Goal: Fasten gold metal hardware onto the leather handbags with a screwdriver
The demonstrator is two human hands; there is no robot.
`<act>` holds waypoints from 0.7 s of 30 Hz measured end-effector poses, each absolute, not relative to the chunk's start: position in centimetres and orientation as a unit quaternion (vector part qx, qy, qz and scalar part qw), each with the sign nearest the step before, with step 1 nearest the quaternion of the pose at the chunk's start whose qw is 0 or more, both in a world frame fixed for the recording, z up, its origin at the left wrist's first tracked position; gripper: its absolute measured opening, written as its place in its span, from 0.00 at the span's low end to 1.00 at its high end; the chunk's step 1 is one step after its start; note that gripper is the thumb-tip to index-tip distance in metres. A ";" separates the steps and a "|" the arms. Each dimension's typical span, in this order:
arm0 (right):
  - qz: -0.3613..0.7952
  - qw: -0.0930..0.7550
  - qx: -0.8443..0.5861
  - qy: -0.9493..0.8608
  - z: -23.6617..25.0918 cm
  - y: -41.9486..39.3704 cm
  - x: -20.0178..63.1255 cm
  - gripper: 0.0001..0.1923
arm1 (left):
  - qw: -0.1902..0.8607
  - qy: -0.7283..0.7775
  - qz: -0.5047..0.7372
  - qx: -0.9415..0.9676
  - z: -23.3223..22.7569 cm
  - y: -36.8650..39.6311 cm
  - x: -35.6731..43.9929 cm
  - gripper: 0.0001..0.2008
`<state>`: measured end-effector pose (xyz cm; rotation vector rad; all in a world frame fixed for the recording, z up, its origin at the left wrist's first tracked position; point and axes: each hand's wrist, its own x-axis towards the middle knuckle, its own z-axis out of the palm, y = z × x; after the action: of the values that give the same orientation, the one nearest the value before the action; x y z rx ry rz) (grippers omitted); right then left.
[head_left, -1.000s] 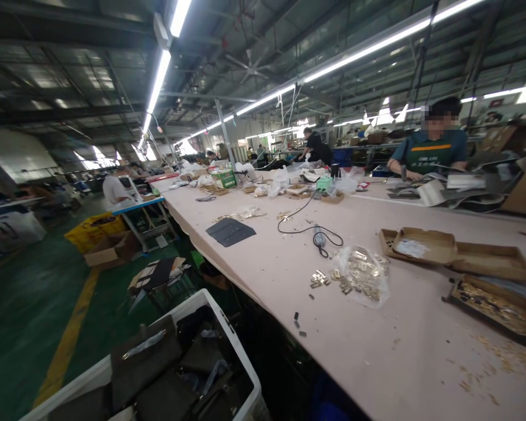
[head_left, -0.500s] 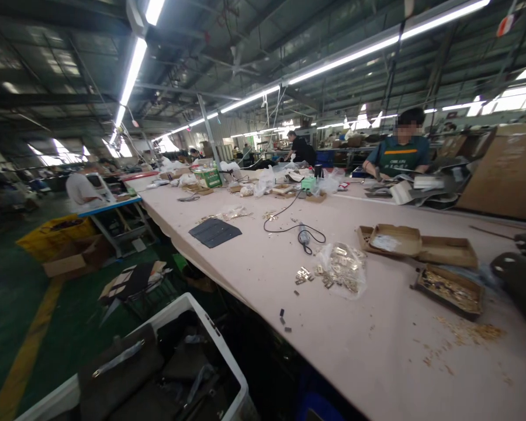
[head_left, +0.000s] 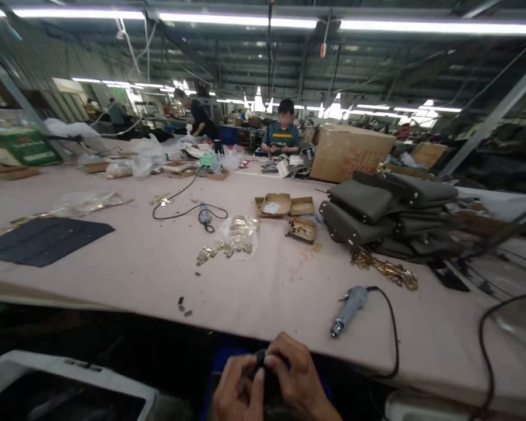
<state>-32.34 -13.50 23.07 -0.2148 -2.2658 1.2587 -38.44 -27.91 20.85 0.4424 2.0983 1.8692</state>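
Observation:
Both hands meet at the bottom centre, just in front of the table's near edge. My left hand and my right hand pinch a small dark piece between thumbs and fingertips; its exact kind is too small to make out. To the right on the table lies a grey electric screwdriver with a black cord. Several small dark pieces lie near the edge on the left. Beyond them a clear plastic bag spills shiny metal fittings.
Dark olive bags are piled at the right, with gold-coloured metal parts before them. An open cardboard box holds small parts. A second screwdriver lies further back. A white bin stands lower left. A co-worker is across the table.
The view has swung to the right. Both hands, the dark piece between them and the nearer screwdriver have come into view; the white bin has shifted left in view.

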 end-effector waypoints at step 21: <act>0.633 0.101 -0.246 -0.727 21.1 -12.6 -32.3 0.17 | 0.305 0.632 0.703 0.112 19.6 -25.7 -38.3 0.14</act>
<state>-32.28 -12.63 21.11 -0.7272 -2.1464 1.8713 -38.34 -25.73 19.64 0.2976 1.6733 1.8622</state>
